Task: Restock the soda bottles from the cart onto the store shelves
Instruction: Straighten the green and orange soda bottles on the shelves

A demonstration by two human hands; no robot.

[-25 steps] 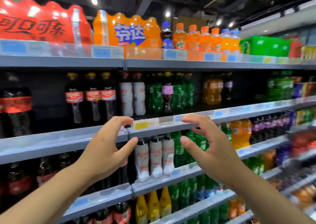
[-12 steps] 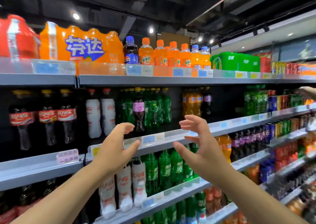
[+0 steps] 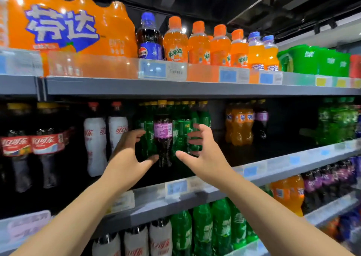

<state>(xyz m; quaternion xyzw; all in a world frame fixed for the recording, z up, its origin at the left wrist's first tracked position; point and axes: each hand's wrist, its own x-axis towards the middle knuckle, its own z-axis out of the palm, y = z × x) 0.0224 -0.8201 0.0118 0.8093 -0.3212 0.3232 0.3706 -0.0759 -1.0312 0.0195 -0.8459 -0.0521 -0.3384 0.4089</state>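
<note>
A dark soda bottle with a purple label and yellow cap (image 3: 163,132) stands at the front of the middle shelf (image 3: 273,165), before a cluster of green soda bottles (image 3: 183,126). My left hand (image 3: 129,154) is just left of the dark bottle, fingers spread and curled, thumb near its lower body. On its right side my right hand (image 3: 203,150) is spread the same way, fingers over the green bottles. Neither hand grips anything. No cart shows.
White cola bottles (image 3: 105,136) and dark cola bottles (image 3: 31,144) stand to the left. Orange bottles (image 3: 240,122) stand right, with a gap beside them. The top shelf (image 3: 175,88) carries orange packs and small bottles. Lower shelves hold green and white bottles.
The view has closed in on the middle shelf. Both hands have reached forward and up from in front of the shelf edge to either side of the purple-label bottle.
</note>
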